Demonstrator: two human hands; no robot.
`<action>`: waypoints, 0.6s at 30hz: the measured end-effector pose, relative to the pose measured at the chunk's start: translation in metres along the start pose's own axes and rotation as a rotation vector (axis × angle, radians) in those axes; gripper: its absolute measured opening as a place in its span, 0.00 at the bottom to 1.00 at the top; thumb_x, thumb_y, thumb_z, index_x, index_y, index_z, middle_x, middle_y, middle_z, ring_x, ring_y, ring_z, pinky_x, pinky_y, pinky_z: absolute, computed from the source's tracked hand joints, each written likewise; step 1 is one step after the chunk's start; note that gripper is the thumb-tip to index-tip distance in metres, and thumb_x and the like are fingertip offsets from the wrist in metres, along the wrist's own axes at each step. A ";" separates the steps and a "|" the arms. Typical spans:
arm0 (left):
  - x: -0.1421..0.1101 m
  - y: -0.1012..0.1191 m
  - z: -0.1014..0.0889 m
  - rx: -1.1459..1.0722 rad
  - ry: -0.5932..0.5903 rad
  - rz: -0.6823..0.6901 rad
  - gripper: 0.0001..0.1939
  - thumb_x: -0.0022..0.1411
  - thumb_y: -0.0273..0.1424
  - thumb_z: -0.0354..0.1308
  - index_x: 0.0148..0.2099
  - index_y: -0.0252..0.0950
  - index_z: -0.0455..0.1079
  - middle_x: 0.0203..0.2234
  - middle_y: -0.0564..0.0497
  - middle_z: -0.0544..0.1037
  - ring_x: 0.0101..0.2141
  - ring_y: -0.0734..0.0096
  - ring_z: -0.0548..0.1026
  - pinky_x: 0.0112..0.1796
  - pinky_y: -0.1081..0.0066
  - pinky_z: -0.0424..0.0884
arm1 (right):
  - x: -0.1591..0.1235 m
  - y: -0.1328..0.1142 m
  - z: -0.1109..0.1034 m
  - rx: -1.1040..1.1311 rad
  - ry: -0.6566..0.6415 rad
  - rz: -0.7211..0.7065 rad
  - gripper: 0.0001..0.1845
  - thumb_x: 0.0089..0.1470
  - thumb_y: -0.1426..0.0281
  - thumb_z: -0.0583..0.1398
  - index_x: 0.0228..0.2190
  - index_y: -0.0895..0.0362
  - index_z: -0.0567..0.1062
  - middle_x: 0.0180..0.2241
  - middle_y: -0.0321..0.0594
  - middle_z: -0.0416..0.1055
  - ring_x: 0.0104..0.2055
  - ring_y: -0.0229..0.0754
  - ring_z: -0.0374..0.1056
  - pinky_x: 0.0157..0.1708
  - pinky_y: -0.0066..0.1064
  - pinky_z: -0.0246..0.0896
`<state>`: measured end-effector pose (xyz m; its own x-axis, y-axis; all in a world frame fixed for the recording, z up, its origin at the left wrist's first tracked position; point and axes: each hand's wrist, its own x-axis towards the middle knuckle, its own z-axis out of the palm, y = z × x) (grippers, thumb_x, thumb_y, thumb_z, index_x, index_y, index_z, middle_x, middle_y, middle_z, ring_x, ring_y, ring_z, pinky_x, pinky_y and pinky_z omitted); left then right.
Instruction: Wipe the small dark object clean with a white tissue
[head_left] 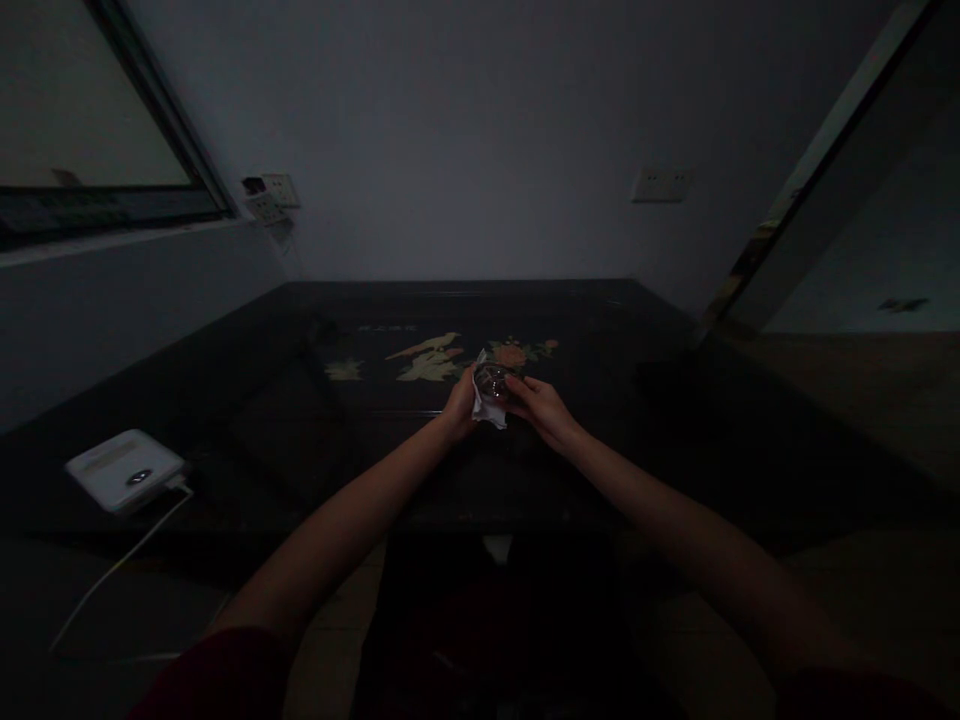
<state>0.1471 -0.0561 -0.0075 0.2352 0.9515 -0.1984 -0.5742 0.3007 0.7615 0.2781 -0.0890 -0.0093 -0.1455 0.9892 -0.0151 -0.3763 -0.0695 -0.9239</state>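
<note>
From here, the small round shiny metal object (494,380) sits right between the two hands, above the dark glossy table with its painted bird and flowers. The left hand (460,405) cups its side through a crumpled white paper or cloth (489,411); the bare right hand (541,405) pinches its other edge, thumb towards the face. Neither hand looks nearer. Being round, it shows no clear long axis.
</note>
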 end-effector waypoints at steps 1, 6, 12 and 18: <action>0.000 0.001 0.000 -0.011 -0.014 -0.010 0.15 0.64 0.36 0.50 0.35 0.31 0.73 0.25 0.48 0.79 0.26 0.71 0.76 0.33 0.72 0.73 | 0.000 0.000 0.000 0.001 -0.004 0.001 0.16 0.42 0.62 0.70 0.30 0.59 0.75 0.34 0.40 0.77 0.35 0.39 0.73 0.44 0.35 0.72; -0.004 0.004 0.002 0.000 -0.015 0.035 0.19 0.68 0.34 0.42 0.39 0.32 0.73 0.28 0.47 0.80 0.31 0.70 0.78 0.36 0.71 0.74 | -0.001 0.000 0.001 -0.017 0.003 0.003 0.15 0.42 0.62 0.70 0.29 0.59 0.75 0.33 0.39 0.76 0.34 0.37 0.73 0.43 0.35 0.73; -0.008 0.004 0.003 0.236 0.076 0.255 0.16 0.66 0.37 0.46 0.42 0.34 0.72 0.33 0.47 0.79 0.35 0.68 0.77 0.40 0.70 0.72 | 0.000 0.001 0.002 -0.032 0.007 0.005 0.17 0.39 0.63 0.72 0.29 0.59 0.75 0.32 0.37 0.76 0.34 0.36 0.72 0.41 0.30 0.73; -0.021 0.008 0.005 0.704 0.037 0.608 0.13 0.65 0.34 0.49 0.42 0.36 0.73 0.40 0.47 0.78 0.43 0.64 0.74 0.49 0.68 0.65 | 0.000 0.002 0.002 -0.094 0.055 0.007 0.16 0.38 0.65 0.72 0.30 0.58 0.77 0.31 0.37 0.77 0.33 0.36 0.73 0.40 0.31 0.72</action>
<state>0.1417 -0.0743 0.0056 0.0180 0.9375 0.3474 0.0201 -0.3477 0.9374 0.2751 -0.0898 -0.0107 -0.0969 0.9945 -0.0403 -0.2879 -0.0668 -0.9553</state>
